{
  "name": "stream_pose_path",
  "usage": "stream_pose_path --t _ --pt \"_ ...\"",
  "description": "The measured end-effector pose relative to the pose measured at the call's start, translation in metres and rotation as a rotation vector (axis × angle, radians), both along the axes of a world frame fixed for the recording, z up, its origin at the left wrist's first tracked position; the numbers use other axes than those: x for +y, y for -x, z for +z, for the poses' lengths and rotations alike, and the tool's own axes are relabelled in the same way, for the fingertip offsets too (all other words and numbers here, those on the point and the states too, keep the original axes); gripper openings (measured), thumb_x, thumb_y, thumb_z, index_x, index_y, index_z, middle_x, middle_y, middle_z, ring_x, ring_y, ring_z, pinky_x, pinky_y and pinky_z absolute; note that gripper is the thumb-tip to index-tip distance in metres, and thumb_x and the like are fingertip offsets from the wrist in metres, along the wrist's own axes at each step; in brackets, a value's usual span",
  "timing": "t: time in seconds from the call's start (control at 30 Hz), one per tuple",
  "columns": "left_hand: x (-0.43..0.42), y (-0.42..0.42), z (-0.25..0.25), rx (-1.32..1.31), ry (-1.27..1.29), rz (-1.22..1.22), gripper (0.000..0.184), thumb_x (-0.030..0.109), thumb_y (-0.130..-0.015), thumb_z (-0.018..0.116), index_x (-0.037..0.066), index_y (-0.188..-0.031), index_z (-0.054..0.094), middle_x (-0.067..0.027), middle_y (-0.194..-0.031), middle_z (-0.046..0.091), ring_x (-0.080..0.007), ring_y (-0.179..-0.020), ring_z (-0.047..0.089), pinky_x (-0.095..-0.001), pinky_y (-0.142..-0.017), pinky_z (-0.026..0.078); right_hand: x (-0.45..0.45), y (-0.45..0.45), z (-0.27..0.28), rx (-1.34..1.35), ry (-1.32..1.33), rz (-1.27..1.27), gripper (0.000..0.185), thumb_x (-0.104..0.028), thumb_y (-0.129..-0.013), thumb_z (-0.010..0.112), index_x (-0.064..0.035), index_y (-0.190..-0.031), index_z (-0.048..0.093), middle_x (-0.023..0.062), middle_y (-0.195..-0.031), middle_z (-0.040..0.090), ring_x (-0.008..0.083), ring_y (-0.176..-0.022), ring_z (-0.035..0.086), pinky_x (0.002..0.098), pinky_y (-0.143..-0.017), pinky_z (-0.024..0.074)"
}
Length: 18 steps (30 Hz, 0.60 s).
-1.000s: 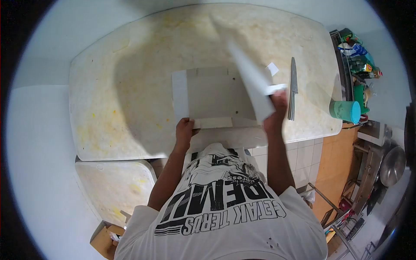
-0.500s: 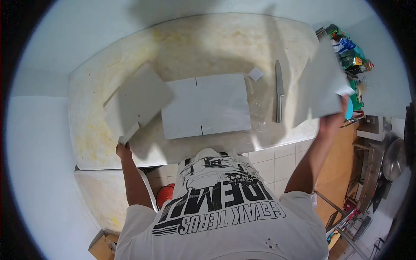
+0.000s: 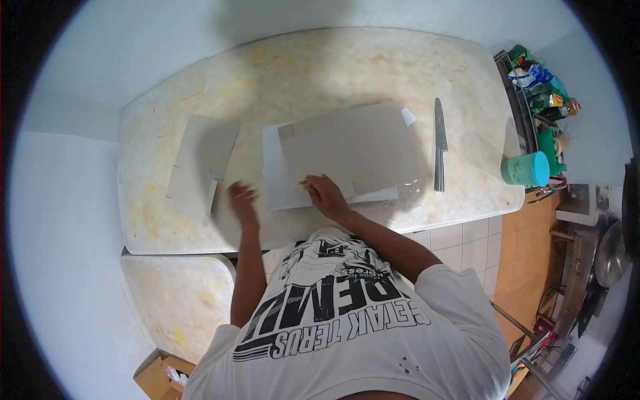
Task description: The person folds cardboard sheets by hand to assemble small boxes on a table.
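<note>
A grey-brown cardboard sheet (image 3: 353,147) lies tilted over a white cardboard piece (image 3: 272,160) in the middle of the table. My right hand (image 3: 327,197) is at its lower left edge, fingers slightly bent and apart, with nothing gripped. To the left lies a smaller cardboard sheet (image 3: 200,157) with a folded flap on its lower edge. My left hand (image 3: 243,200) hovers between the two pieces, blurred, its fingers apart and holding nothing. A corner of a small white square (image 3: 409,117) shows from behind the big sheet.
A kitchen knife (image 3: 440,143) lies on the stained white table (image 3: 320,57), right of the cardboard. A turquoise-lidded container (image 3: 527,169) stands near the table's right edge. Beyond it is a rack (image 3: 517,100) with bottles and packets. An open cardboard box (image 3: 159,377) sits lower left.
The large sheet in my right hand came from the right onto the white piece. My left hand let go of the smaller sheet, now flat on the left, and moved right.
</note>
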State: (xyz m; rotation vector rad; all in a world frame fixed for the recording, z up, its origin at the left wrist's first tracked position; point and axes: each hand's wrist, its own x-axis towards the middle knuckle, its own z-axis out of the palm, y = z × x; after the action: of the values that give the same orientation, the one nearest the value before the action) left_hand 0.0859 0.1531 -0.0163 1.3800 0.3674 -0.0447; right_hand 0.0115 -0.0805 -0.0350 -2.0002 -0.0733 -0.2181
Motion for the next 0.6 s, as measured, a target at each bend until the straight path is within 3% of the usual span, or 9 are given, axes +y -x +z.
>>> stream_pose_path --t 0.03,0.1,0.2,0.3,0.33,0.37,0.4,0.5,0.6 --pt "-0.041 0.010 0.037 0.137 0.030 -0.279 0.034 0.025 -0.092 0.054 0.008 -0.121 0.049 -0.0093 -0.109 0.059 -0.0214 -0.093 0.061 -0.0339 -0.077 0.053 0.002 0.003 0.006 -0.022 -0.005 0.021 0.023 -0.016 -0.091 0.054 -0.0088 -0.114 0.055 0.0124 -0.115 0.061 0.0331 -0.107 0.057 0.0524 -0.100 0.0358" --pt "-0.080 0.004 0.048 0.529 0.118 -0.613 0.030 0.018 -0.090 0.058 0.009 -0.118 0.050 -0.0062 -0.107 0.060 -0.0190 -0.089 0.061 -0.0319 -0.078 0.051 0.005 0.005 0.029 -0.079 -0.013 0.051 0.026 -0.012 -0.090 0.056 -0.0085 -0.116 0.056 0.0116 -0.109 0.064 0.0326 -0.102 0.059 0.0480 -0.097 0.0404" --pt "-0.091 0.008 0.040 0.419 -0.029 -0.698 0.037 0.027 -0.088 0.063 0.004 -0.116 0.055 -0.0090 -0.109 0.061 -0.0213 -0.092 0.062 -0.0341 -0.079 0.051 -0.025 0.008 0.059 0.109 0.093 0.283 0.024 -0.015 -0.089 0.059 -0.0117 -0.112 0.060 0.0124 -0.118 0.059 0.0338 -0.111 0.054 0.0455 -0.100 0.0377" --pt "-0.067 0.000 -0.006 0.195 -0.238 -0.707 0.041 0.023 -0.085 0.068 0.001 -0.118 0.055 -0.0077 -0.109 0.063 -0.0205 -0.091 0.061 -0.0337 -0.077 0.050 -0.112 0.020 0.016 -0.019 0.114 -0.567 0.035 -0.024 -0.081 0.069 -0.0098 -0.111 0.061 0.0126 -0.115 0.060 0.0317 -0.110 0.053 0.0435 -0.098 0.0384" --pt "-0.062 -0.002 -0.007 0.186 -0.259 -0.702 0.043 0.021 -0.084 0.069 0.001 -0.119 0.054 -0.0081 -0.108 0.064 -0.0201 -0.090 0.061 -0.0337 -0.077 0.050 -0.144 0.025 0.017 -0.069 0.408 -0.790 0.040 -0.028 -0.080 0.071 -0.0087 -0.113 0.060 0.0142 -0.113 0.060 0.0317 -0.108 0.054 0.0443 -0.097 0.0387" --pt "-0.057 -0.005 -0.007 0.175 -0.281 -0.695 0.044 0.020 -0.084 0.070 0.001 -0.120 0.054 -0.0084 -0.106 0.064 -0.0196 -0.090 0.061 -0.0336 -0.077 0.050 -0.165 0.030 0.013 0.021 0.481 -0.924 0.047 -0.034 -0.077 0.074 -0.0091 -0.113 0.059 0.0158 -0.113 0.059 0.0318 -0.109 0.053 0.0459 -0.099 0.0366" --pt "-0.054 -0.005 -0.006 0.164 -0.305 -0.689 0.046 0.019 -0.083 0.070 0.001 -0.121 0.053 -0.0088 -0.105 0.065 -0.0192 -0.089 0.061 -0.0335 -0.077 0.050 -0.189 0.040 -0.006 0.080 0.672 -0.828 0.053 -0.035 -0.075 0.075 -0.0057 -0.116 0.058 0.0165 -0.107 0.062 0.0317 -0.105 0.056 0.0415 -0.093 0.0419" --pt "-0.063 -0.004 0.033 0.266 -0.740 -0.796 0.051 0.026 -0.076 0.074 -0.001 -0.115 0.057 -0.0148 -0.100 0.067 -0.0252 -0.092 0.064 -0.0345 -0.083 0.049 -0.213 0.038 0.021 0.507 0.351 -0.596 0.056 -0.038 -0.072 0.077 -0.0036 -0.112 0.059 0.0135 -0.093 0.065 0.0287 -0.087 0.062 0.0377 -0.078 0.0487" --pt "-0.080 0.006 0.041 0.227 -1.156 -0.764 0.070 0.037 -0.072 0.076 0.000 -0.124 0.050 -0.0192 -0.116 0.061 -0.0314 -0.103 0.061 -0.0399 -0.086 0.049 -0.222 0.035 0.037 0.568 0.330 -0.536 0.050 -0.034 -0.071 0.078 -0.0019 -0.105 0.060 0.0109 -0.081 0.065 0.0238 -0.071 0.061 0.0336 -0.067 0.0495"
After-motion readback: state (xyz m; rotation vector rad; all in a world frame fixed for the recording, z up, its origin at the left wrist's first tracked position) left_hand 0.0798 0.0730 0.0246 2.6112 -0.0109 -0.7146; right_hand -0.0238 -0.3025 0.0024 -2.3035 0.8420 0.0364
